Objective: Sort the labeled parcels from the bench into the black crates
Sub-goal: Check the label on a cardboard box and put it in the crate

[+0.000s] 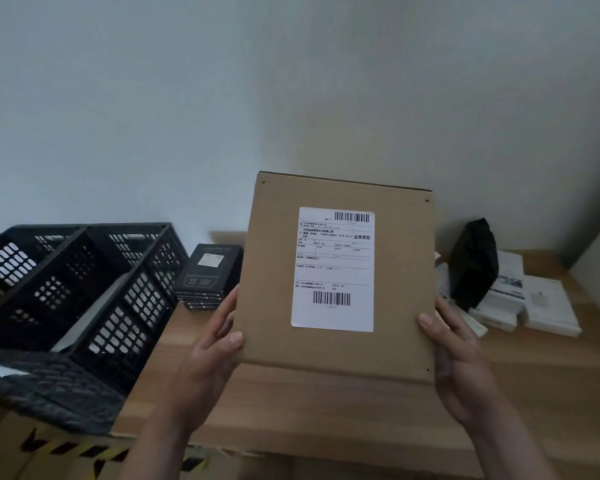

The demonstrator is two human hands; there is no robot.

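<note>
Pale wall [153, 98] backs a wooden bench [326, 403]. Raised above it at center, a brown cardboard parcel [267, 306] shows its white label [333, 268], the print too small to read. At 7 o'clock the left hand [208, 358] clamps one edge, thumb on the front; at 5 o'clock the right hand [461, 368] does likewise; the remaining fingers are hidden behind. Black crates [77, 289] at 9 o'clock run off-frame. Black boxes [208, 275] are partly covered. At 3 o'clock, white parcels [548, 306] and a black bag [475, 265].
</note>
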